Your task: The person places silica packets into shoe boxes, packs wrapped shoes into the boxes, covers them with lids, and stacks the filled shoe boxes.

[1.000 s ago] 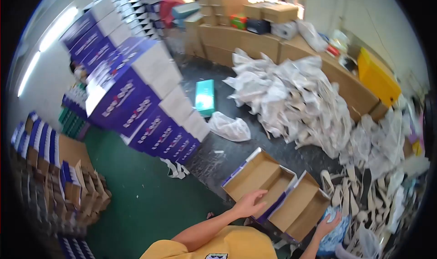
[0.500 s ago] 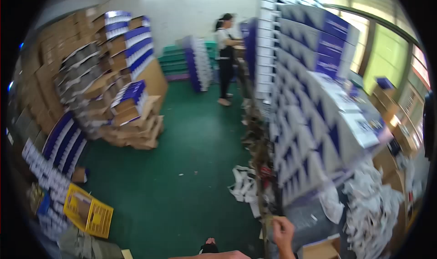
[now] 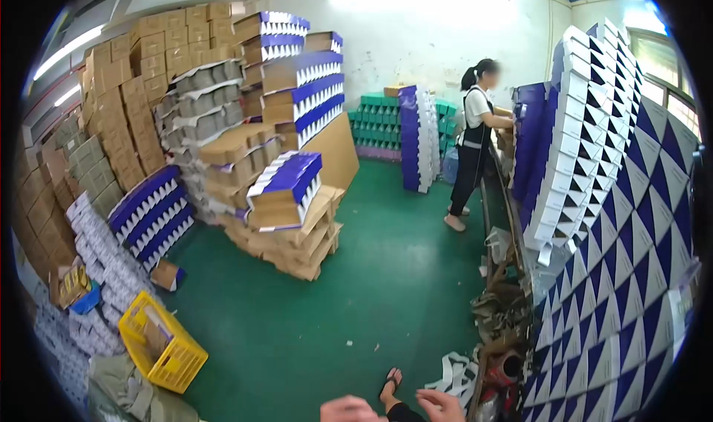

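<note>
Low in the head view, my left hand [image 3: 352, 409] is cut off by the bottom edge. Its fingers point loosely to the right, and I see nothing held in them. My right hand [image 3: 440, 406] is also at the bottom edge, its fingers apart and turned toward the left. Neither hand touches any object that I can see. Nearest the right hand are white paper strips [image 3: 454, 376] on the floor. Between the hands shows my foot in a dark sandal [image 3: 391, 385].
Tall stacks of purple-and-white boxes [image 3: 587, 132] line the right side. A person [image 3: 473, 140] stands at the bench farther back. Cardboard sheets [image 3: 297, 244], a yellow crate [image 3: 177, 364] and brown cartons [image 3: 111, 73] are on the left. Green floor [image 3: 297, 325] runs between.
My view has turned to the right and forward along the aisle. The right hand, earlier closed near the bench edge, is now lower, with fingers apart, beside the left hand.
</note>
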The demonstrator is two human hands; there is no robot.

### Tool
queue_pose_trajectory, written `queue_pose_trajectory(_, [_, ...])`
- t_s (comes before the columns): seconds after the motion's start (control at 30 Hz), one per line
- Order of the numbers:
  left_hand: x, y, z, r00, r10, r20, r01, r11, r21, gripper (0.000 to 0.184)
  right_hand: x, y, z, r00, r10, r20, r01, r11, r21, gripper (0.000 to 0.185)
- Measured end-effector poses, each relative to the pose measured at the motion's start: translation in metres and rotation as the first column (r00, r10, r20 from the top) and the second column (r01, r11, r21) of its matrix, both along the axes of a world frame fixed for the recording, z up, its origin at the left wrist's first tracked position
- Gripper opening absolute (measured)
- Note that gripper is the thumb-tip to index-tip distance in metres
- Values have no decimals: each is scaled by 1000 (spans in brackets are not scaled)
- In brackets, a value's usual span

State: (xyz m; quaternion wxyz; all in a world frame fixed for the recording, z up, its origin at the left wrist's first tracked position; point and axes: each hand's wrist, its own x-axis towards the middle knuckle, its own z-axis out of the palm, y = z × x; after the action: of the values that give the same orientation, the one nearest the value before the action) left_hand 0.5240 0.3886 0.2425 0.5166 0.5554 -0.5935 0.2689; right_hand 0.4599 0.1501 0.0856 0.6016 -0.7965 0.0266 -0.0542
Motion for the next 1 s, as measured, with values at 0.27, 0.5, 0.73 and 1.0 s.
queue_pose_trajectory(0.27, [257, -183, -70, 960, -268, -87, 279, 946, 163, 20, 262, -163, 10, 975, 171, 142, -87, 882, -463, 20])
queue_pose_trajectory(0.5, [431, -271, -83, 368, -596, -714, 913, 375, 158, 28, 496, -226, 32, 986, -39, 160, 93, 935, -342, 27])
queue_pose_trajectory(0.73, [707, -376, -47, 362, -447, -818, 932, 182, 313, 35, 603, -314, -67, 928, -366, -72, 361, 930, -71, 30])
queue_pose_trajectory(1.0, [947, -731, 78, 699, -499, -513, 640, 756, 136, 57, 637, -492, -83, 752, -651, -108, 559, 715, -421, 32])
